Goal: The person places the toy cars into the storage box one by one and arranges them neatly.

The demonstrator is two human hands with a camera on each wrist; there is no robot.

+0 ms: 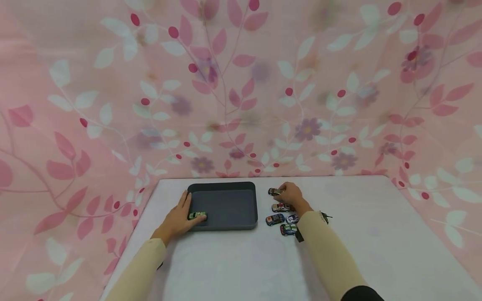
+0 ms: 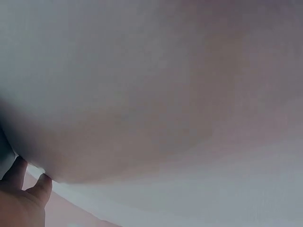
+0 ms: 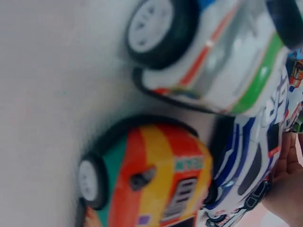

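A dark grey tray (image 1: 226, 209) lies on the white table, and a green toy car (image 1: 197, 215) sits in its front left corner. My left hand (image 1: 177, 217) rests at the tray's left edge with fingers extended along it, the thumb beside the green car. At the tray's right, my right hand (image 1: 293, 194) pinches a small dark toy car (image 1: 275, 192). Close below that hand stand a red and white toy car (image 1: 280, 207), a blue and orange one (image 1: 275, 219), a white and blue one (image 1: 292, 218) and a green and blue one (image 1: 288, 229).
White cloth covers the table (image 1: 361, 234). Behind it and at both sides hangs a pink floral curtain (image 1: 226, 104). In the right wrist view, an orange and yellow toy car (image 3: 165, 175) and a white striped toy car (image 3: 213, 61) show close up.
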